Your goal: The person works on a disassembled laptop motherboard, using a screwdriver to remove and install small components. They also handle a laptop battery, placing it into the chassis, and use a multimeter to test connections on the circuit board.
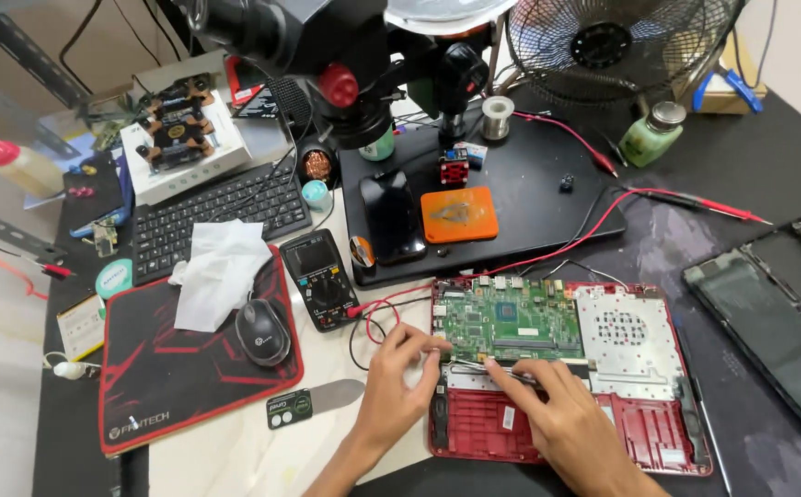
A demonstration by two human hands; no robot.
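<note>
- The black worktop (695, 239) carries everything; at its twelve o'clock edge a microscope (327, 55) hangs over a black base plate (529, 193), likely kept close so boards can slide under the lens.
- At five o'clock lies the opened red laptop shell (639, 433), base up, so its insides face the person.
- Inside it, the green circuit board (511, 322) fills the upper left part, with a silvery shield plate (626, 331) just beside it at three o'clock.
- At nine o'clock from the laptop sits a red-and-black mouse mat (179, 387) with a mouse (262, 331) and a crumpled tissue (221, 271).
- A multimeter (322, 276) rests between mat and laptop (its red lead curls toward the board).
- The left hand (391, 387) pinches at the board's lower left corner, fingers curled, seemingly steadying it.
- The right hand (566, 414) presses a thin tool (474, 366) along the board's lower edge, held low and flat.
</note>
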